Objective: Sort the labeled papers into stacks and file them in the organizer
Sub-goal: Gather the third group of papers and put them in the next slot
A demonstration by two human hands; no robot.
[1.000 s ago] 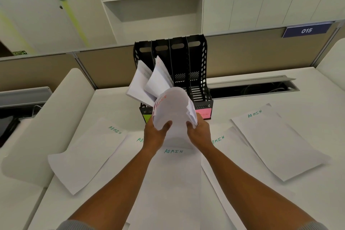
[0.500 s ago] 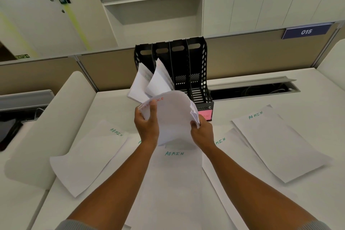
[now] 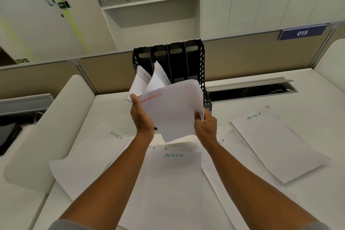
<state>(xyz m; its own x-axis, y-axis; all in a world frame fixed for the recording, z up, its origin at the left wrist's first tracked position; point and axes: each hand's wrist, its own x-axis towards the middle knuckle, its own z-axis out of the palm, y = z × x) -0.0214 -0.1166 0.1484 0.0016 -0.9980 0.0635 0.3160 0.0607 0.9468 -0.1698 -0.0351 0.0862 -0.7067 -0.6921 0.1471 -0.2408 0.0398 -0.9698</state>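
Observation:
A stack of white papers [image 3: 173,110] with FINANCE in red on top is held up in front of the black file organizer [image 3: 194,58]. My left hand [image 3: 141,117] grips the stack's left edge, thumb near the red word. My right hand [image 3: 205,125] pinches its right edge. Two bundles of filed papers [image 3: 155,80] lean out of the organizer's two left slots; its two right slots show no paper. Several sheets marked ADMIN in green lie on the desk: one at the left [image 3: 89,155], one in the middle [image 3: 173,183], one at the right [image 3: 276,144].
The organizer stands at the back of the white desk [image 3: 317,95], against a beige partition [image 3: 242,58]. An open cable trough [image 3: 250,89] runs to its right. A curved white divider [image 3: 50,127] bounds the desk on the left.
The FINANCE stack has risen and tilted so its label faces me. My left hand slid from the stack's bottom up its left edge; my right hand shifted right along its edge.

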